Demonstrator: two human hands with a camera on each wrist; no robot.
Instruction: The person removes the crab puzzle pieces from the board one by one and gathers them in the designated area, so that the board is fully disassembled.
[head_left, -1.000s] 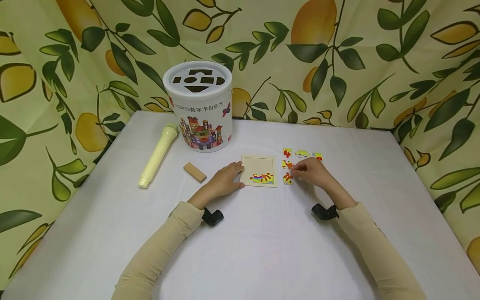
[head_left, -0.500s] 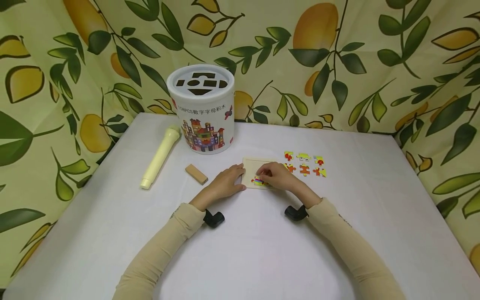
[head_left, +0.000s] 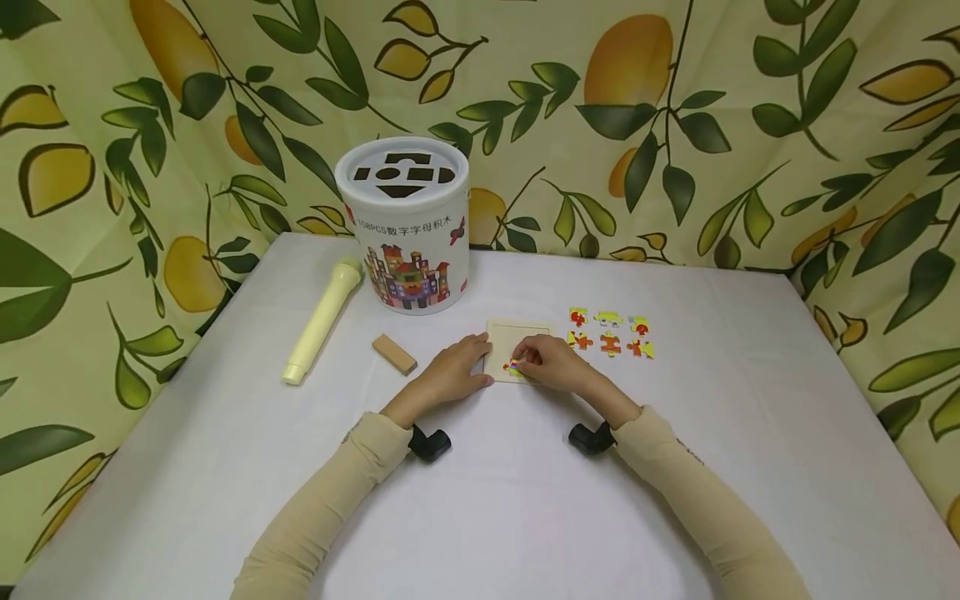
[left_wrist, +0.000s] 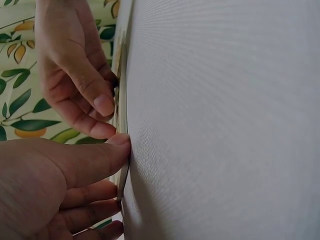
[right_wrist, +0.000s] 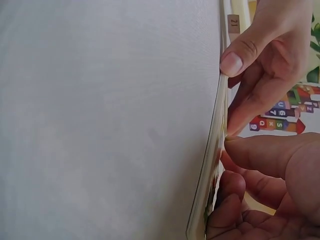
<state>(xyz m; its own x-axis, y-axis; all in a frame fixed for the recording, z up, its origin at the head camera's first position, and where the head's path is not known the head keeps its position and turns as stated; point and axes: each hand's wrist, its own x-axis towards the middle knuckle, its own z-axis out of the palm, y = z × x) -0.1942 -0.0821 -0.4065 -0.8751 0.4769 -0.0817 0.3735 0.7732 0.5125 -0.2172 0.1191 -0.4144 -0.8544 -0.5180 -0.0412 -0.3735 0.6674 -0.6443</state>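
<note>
A square wooden puzzle tray [head_left: 501, 333] lies on the table, with colourful jigsaw pieces [head_left: 513, 367] along its near side. My left hand [head_left: 448, 372] grips the tray's left edge, its thumb at the near corner; the left wrist view shows that thumb [left_wrist: 117, 145] against the edge. Over the tray, my right hand [head_left: 553, 363] pinches a jigsaw piece that its fingers mostly hide. A yellowish sliver shows at the thumb tip in the right wrist view. Right of the tray, several loose jigsaw pieces [head_left: 611, 344] lie in two rows.
A white block bucket [head_left: 411, 250] with shaped holes in its lid stands at the back. Left of it lies a pale yellow microphone-shaped stick [head_left: 321, 325]. A small wooden block [head_left: 394, 355] rests between the stick and the left hand. Patterned cloth [head_left: 525, 108] hangs behind.
My right hand picked up the near-left loose jigsaw piece and moved left over the tray, where its fingers have shifted slightly. My left hand has stayed at the tray's edge.
</note>
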